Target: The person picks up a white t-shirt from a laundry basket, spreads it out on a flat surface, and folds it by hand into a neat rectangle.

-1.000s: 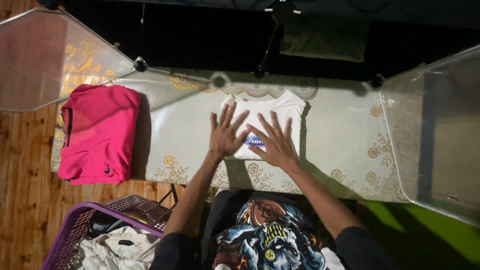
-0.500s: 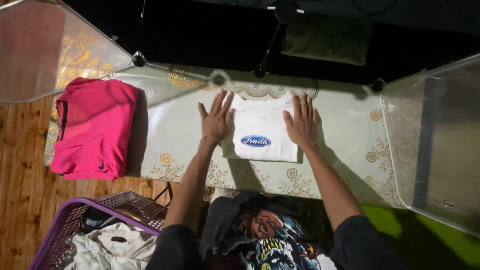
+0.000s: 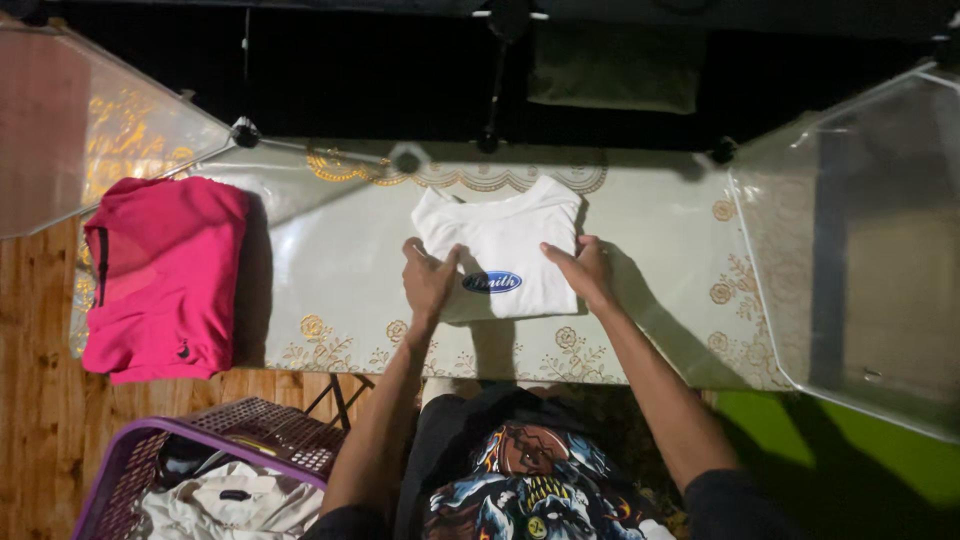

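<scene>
A folded white T-shirt point(image 3: 505, 235) with a blue oval patch lies on the pale table point(image 3: 660, 290) that has a gold flower pattern. My left hand point(image 3: 428, 280) grips the shirt's left edge near its lower corner, fingers curled over the cloth. At the right edge, my right hand point(image 3: 583, 268) pinches the shirt with thumb and fingers. Both hands sit on either side of the blue patch.
A folded pink garment point(image 3: 165, 275) lies at the table's left end. A purple laundry basket point(image 3: 190, 470) with pale clothes stands at the lower left on the wooden floor. Clear plastic panels point(image 3: 860, 240) rise at both table ends. A dark stand point(image 3: 495, 90) is behind.
My hands were flat and spread, smoothing the shirt, first over its middle, then at its sides. Now both have slid down and closed on the shirt's left and right edges.
</scene>
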